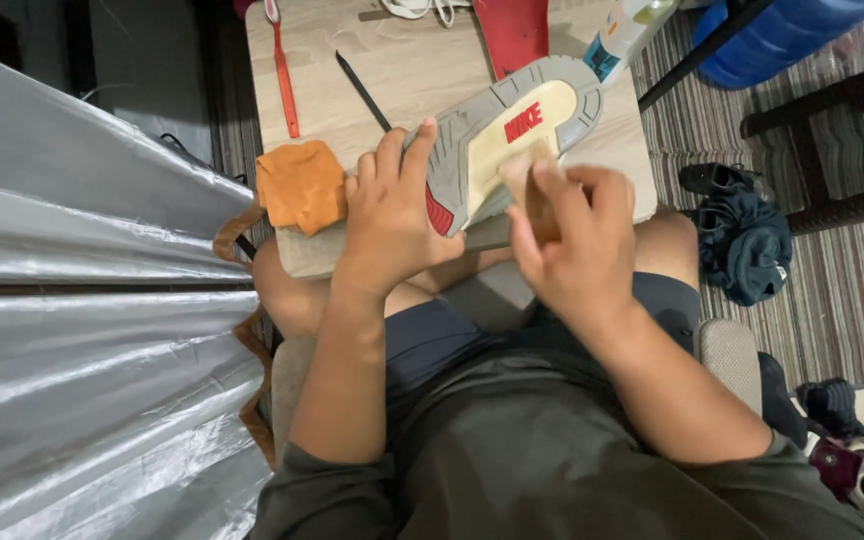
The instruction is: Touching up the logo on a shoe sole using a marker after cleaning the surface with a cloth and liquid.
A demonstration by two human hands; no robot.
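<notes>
A sneaker [512, 125] lies sole-up on a small wooden table [402, 60], its sole grey and cream with red patches. My left hand [392, 215] grips the shoe's heel end and holds it steady. My right hand [577, 245] is closed on a small brown brush or block [532, 190], pressed against the cream part of the sole. An orange cloth [302, 185] lies bunched on the table just left of my left hand.
A red-handled brush [282, 70] and a thin black tool [362, 90] lie on the table's far side, with a spray bottle [622, 30] and a red insole [512, 30]. Silver sheeting [82, 330] fills the left. Dark clothes [747, 240] lie on the striped rug to the right.
</notes>
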